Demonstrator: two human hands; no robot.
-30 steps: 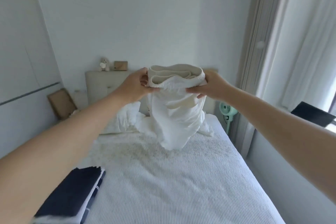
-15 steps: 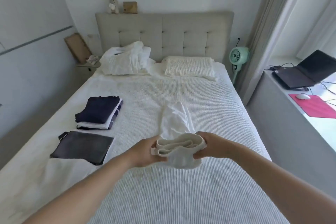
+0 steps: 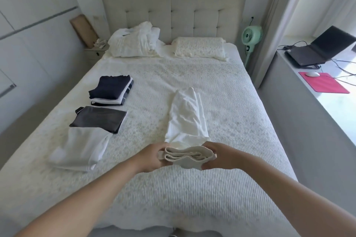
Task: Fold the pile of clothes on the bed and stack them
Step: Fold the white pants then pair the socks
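A white garment [image 3: 185, 115] lies stretched lengthwise on the middle of the bed [image 3: 227, 106], its folded waistband raised at the near end. My left hand [image 3: 152, 157] grips the waistband's left end and my right hand [image 3: 219, 155] grips its right end. On the bed's left side sit a folded stack topped with navy cloth [image 3: 111, 89], a folded dark grey piece [image 3: 98, 118] and a folded white piece [image 3: 82, 148]. A crumpled pile of white clothes [image 3: 133, 39] rests on the left pillow.
A patterned pillow [image 3: 199, 49] lies by the padded headboard [image 3: 173, 9]. A green fan [image 3: 251, 35] stands right of the bed. A ledge at the right carries a laptop [image 3: 319, 48], a mouse and a pink mat [image 3: 323, 82]. A nightstand [image 3: 95, 52] stands at the left.
My hands brought the white garment down from chest height and laid it lengthwise on the bed. The view tilted down, so the folded stacks at the left came into sight.
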